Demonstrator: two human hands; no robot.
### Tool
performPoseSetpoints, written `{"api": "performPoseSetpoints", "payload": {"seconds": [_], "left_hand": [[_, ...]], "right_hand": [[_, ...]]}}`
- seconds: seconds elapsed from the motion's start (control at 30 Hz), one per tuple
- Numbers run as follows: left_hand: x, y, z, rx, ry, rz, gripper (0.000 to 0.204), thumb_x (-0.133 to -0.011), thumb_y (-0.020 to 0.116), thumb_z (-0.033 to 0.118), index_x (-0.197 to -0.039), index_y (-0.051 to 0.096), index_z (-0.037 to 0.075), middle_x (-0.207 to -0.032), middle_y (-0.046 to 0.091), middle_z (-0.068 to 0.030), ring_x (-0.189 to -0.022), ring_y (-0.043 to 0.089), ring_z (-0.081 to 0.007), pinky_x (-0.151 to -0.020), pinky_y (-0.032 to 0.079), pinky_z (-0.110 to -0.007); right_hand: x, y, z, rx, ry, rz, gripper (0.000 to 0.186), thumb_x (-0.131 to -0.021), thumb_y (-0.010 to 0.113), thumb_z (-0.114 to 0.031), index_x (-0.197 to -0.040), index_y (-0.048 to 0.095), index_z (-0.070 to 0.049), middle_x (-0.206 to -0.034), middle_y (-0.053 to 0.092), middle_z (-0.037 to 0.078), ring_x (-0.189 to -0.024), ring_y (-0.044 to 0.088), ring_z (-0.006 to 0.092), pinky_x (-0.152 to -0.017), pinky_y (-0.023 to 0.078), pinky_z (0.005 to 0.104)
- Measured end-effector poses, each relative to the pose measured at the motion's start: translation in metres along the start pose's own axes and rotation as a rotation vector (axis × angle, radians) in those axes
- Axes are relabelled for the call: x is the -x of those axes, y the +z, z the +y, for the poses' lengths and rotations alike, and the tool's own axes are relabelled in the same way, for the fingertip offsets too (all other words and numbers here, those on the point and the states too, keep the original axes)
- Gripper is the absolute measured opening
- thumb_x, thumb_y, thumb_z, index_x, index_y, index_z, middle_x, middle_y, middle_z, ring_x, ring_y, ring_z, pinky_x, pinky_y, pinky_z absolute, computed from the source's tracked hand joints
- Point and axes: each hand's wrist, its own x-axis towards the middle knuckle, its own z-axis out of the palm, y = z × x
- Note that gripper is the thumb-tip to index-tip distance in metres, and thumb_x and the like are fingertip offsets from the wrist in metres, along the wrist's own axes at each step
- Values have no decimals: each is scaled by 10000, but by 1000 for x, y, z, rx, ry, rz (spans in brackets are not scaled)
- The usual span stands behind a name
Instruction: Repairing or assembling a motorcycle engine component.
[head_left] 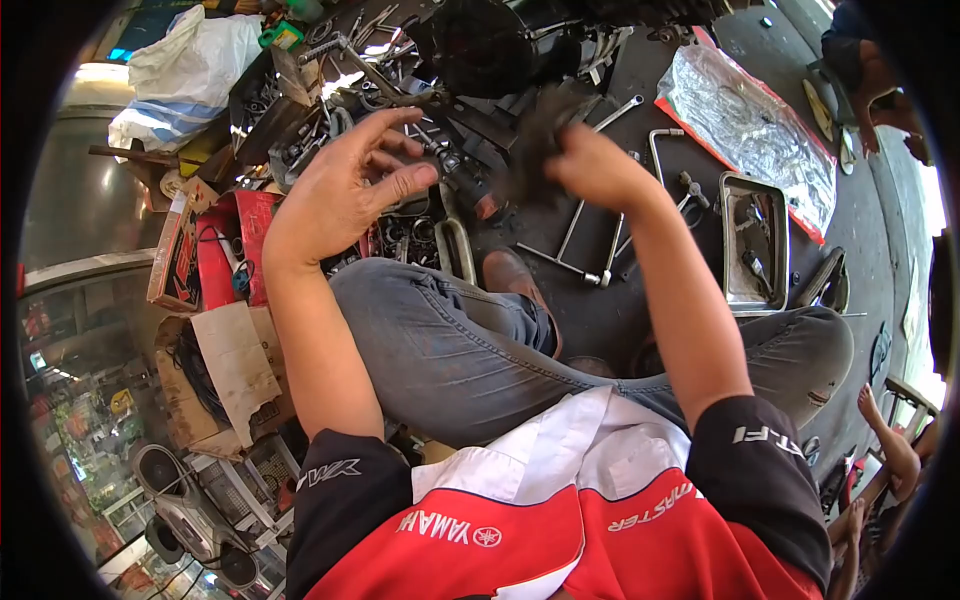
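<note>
My left hand (335,190) is raised with its fingers apart and slightly curved, and nothing is in it. It hovers over a crowd of metal tools and parts. My right hand (598,168) is closed on a dark, rag-like thing (542,140), smeared by motion, so its exact kind is unclear. Between the hands lies a dark cylindrical metal part (460,170) with a reddish end. Just beyond them stands a large black rounded machine part (485,50). Under my right wrist, long-handled wrenches (590,272) lie on the dark floor.
To the right are a metal tray (728,290) holding small tools and a clear plastic sheet (745,130) with red edges. Red boxes (250,235), cardboard (235,360) and a glass case (80,400) stand left. Other people's limbs (895,450) show at the right rim.
</note>
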Motion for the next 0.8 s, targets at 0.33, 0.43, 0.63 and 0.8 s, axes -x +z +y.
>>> {"api": "performPoseSetpoints", "payload": {"seconds": [0.33,0.43,0.63,0.8], "left_hand": [[-2,5,3,21,-36,-33,591,-937,774,228,-1451,539,58,-1153,659,-43,-978,594,-92,-886,472,-248],[-6,10,6,-68,-82,-81,593,-931,781,212,-1446,538,47,-1158,658,-47,-986,597,-97,-893,474,-251],[-9,8,10,60,-30,-55,600,-943,772,213,-1459,519,41,-1177,653,-70,-1035,592,-103,-934,466,-257],[-21,18,14,-43,-76,-101,577,-944,776,232,-1431,534,37,-1110,672,-81,-942,640,-139,-861,511,-290]], "right_hand": [[-46,50,32,-1113,37,627,331,-893,678,-79,-1195,652,53,-1046,724,147,-924,669,233,-822,522,357],[-79,39,12,-553,321,467,380,-884,617,-163,-1199,656,45,-1065,716,258,-1015,707,351,-860,547,414],[-51,19,26,679,-167,100,352,-862,607,-194,-1166,708,-48,-1188,705,233,-1133,681,405,-925,566,475],[-32,46,5,-535,-17,420,443,-813,556,-156,-1204,694,-2,-1143,688,318,-1104,645,466,-990,504,475]]}}
